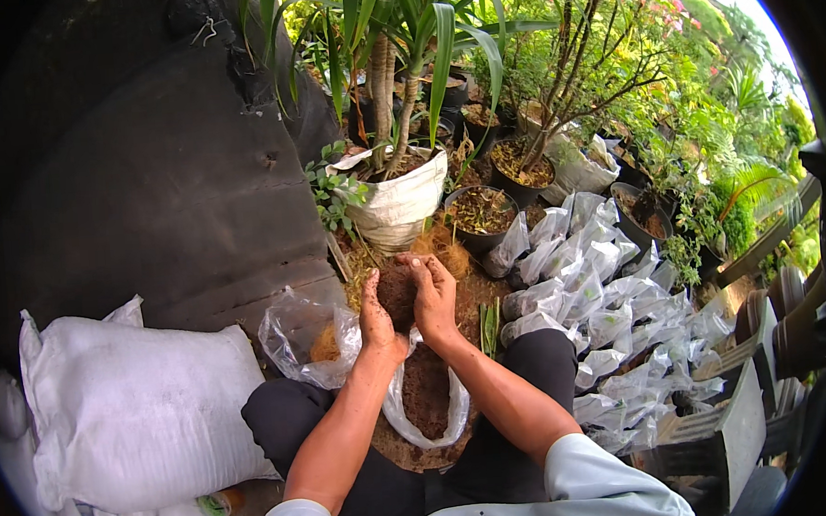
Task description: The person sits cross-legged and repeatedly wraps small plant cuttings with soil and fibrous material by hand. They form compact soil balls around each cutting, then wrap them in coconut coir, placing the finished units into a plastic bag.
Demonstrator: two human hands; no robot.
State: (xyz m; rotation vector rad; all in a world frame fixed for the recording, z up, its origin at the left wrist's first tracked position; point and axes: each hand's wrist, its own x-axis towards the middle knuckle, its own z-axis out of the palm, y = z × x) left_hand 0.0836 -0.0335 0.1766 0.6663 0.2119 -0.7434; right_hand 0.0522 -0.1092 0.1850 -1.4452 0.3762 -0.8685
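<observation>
Left hand and right hand cup brown soil, which could spill outside the plastic bag below should their grip loosen.

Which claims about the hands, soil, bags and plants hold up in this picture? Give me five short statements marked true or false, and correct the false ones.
1. The left hand and right hand together cup a clump of dark soil. True.
2. The open bag between the person's legs is empty. False: the open bag holds brown soil.
3. A large white sack lies on the person's left. True.
4. The grouped clear plastic bags stand on the person's left. False: the grouped clear plastic bags stand on the right.
5. The long-leaved plant grows in a white planter. True.
</observation>
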